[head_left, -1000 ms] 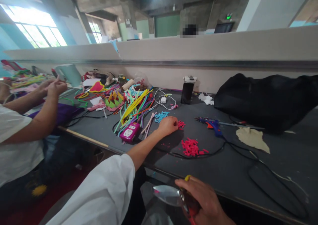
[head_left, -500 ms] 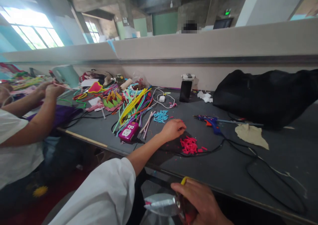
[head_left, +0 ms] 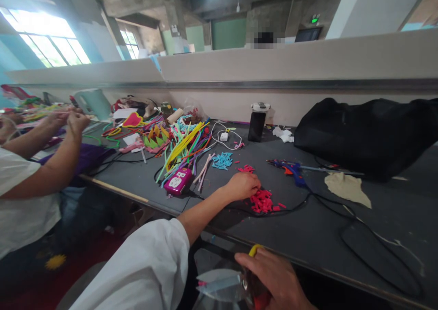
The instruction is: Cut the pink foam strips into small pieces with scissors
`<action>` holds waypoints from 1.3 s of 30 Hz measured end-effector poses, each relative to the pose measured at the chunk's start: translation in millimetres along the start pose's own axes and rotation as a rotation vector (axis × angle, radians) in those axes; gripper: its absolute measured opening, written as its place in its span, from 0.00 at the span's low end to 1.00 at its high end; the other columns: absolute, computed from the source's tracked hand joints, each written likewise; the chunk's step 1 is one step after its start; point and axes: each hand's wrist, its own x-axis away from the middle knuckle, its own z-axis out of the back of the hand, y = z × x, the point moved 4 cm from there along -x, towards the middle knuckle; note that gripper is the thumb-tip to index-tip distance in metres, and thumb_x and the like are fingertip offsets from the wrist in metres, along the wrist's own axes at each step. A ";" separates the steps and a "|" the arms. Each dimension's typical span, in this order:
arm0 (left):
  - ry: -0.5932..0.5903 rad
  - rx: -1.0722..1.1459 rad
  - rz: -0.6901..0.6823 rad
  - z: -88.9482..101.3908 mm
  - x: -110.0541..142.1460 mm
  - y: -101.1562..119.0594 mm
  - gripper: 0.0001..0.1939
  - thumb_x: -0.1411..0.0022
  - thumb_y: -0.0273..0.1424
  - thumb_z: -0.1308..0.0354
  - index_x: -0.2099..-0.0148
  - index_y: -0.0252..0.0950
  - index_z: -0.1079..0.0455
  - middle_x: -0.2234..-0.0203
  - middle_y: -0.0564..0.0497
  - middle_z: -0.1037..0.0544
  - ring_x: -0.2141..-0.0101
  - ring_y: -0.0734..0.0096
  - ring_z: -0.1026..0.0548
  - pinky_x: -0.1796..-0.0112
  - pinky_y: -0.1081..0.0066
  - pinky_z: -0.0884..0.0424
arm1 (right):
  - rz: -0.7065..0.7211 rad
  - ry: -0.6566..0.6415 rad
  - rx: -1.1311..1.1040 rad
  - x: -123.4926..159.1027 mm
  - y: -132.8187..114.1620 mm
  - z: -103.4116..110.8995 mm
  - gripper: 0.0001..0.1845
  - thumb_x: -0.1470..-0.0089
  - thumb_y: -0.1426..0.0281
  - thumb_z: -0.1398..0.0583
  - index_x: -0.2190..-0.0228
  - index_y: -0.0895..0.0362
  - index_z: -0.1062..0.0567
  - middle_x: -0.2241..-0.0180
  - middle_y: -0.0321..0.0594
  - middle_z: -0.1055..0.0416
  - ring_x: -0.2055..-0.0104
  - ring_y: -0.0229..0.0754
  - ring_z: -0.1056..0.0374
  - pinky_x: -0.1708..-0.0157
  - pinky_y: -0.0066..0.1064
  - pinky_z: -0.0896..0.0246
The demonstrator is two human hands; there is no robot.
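My left hand (head_left: 242,185) reaches over the dark table, its fingers curled together at the upper left edge of a pile of short red pieces (head_left: 263,202). What the fingertips hold is hidden. Behind that hand lies a smaller heap of red pieces (head_left: 246,168), and further left a heap of short blue pieces (head_left: 222,160). Below the table's front edge, my right hand (head_left: 278,275) is wrapped round a pair of scissors (head_left: 219,286), whose blades point left. A small pinkish-red bit shows near the blade tips.
A blue glue gun (head_left: 294,172) with its cord lies right of the piles, near a beige scrap (head_left: 347,189) and a black bag (head_left: 362,136). Leftward are a purple power socket (head_left: 178,181) and coloured pipe cleaners (head_left: 185,148). A phone (head_left: 256,126) stands behind. A co-worker's arms (head_left: 65,150) are at left.
My left hand has moved from the smaller red heap at the back toward me and right, to the larger red pile. The scissors in my right hand have shifted slightly left.
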 end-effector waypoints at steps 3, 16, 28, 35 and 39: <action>0.027 0.030 0.040 -2.1 0.6 -2.3 0.06 0.47 0.25 0.45 0.71 0.36 0.26 0.69 0.47 0.23 0.66 0.64 0.26 0.64 0.69 0.33 | -0.016 -0.022 0.001 2.1 1.2 -2.6 0.22 0.45 0.64 0.46 0.49 0.57 0.35 0.71 0.37 0.23 0.72 0.39 0.28 0.71 0.29 0.32; 0.507 0.875 0.307 36.6 34.5 7.5 0.08 0.43 0.33 0.48 0.67 0.34 0.32 0.78 0.54 0.29 0.77 0.76 0.32 0.70 0.74 0.34 | -0.307 0.303 0.257 4.6 16.3 28.0 0.17 0.47 0.72 0.41 0.54 0.55 0.28 0.65 0.39 0.21 0.67 0.40 0.23 0.64 0.27 0.28; 0.114 1.474 0.298 4.0 63.5 62.8 0.04 0.56 0.26 0.39 0.74 0.32 0.30 0.80 0.55 0.30 0.78 0.79 0.35 0.73 0.75 0.39 | -0.845 0.364 0.203 4.9 42.7 57.1 0.22 0.46 0.52 0.42 0.58 0.54 0.25 0.72 0.33 0.23 0.80 0.34 0.29 0.76 0.23 0.32; 0.113 1.016 0.161 0.1 68.4 75.8 0.02 0.54 0.25 0.42 0.73 0.33 0.29 0.80 0.56 0.31 0.76 0.79 0.35 0.72 0.78 0.39 | -0.843 0.299 0.307 1.9 43.9 57.4 0.24 0.46 0.49 0.44 0.59 0.53 0.24 0.69 0.35 0.21 0.73 0.39 0.25 0.72 0.26 0.31; 0.104 0.948 0.145 3.6 69.0 76.6 0.03 0.51 0.28 0.40 0.71 0.33 0.28 0.79 0.56 0.30 0.75 0.78 0.33 0.71 0.78 0.37 | -0.781 0.336 0.429 3.3 42.7 56.5 0.25 0.45 0.48 0.46 0.60 0.54 0.24 0.69 0.37 0.20 0.70 0.42 0.23 0.69 0.28 0.31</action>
